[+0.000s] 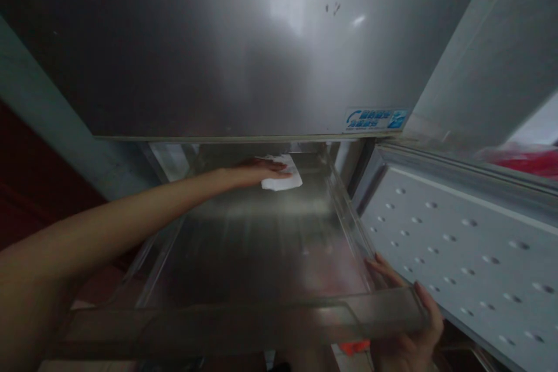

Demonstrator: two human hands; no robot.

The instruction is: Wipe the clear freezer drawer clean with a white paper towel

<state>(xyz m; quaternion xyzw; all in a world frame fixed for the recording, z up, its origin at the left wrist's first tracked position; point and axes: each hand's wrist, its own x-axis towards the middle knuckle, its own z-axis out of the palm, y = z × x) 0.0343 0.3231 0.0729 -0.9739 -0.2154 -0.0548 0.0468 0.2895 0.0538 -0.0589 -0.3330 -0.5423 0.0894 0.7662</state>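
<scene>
Deep inside a clear plastic freezer drawer, my left hand holds a folded white cloth against the drawer's floor. The fingers stretch over the top of the cloth, pressing it down; whether it is fabric or paper I cannot tell. My right hand grips the front right corner of the drawer. Its thumb and fingers wrap round the rim from outside, partly hidden by the plastic. The drawer is pulled out from under the upper fridge door.
Above the drawer, a grey metal fridge door with a blue-lettered sticker is closed. To the right, the lower door stands open with its dimpled inner panel showing. A red item lies beyond it. At left is a pale wall.
</scene>
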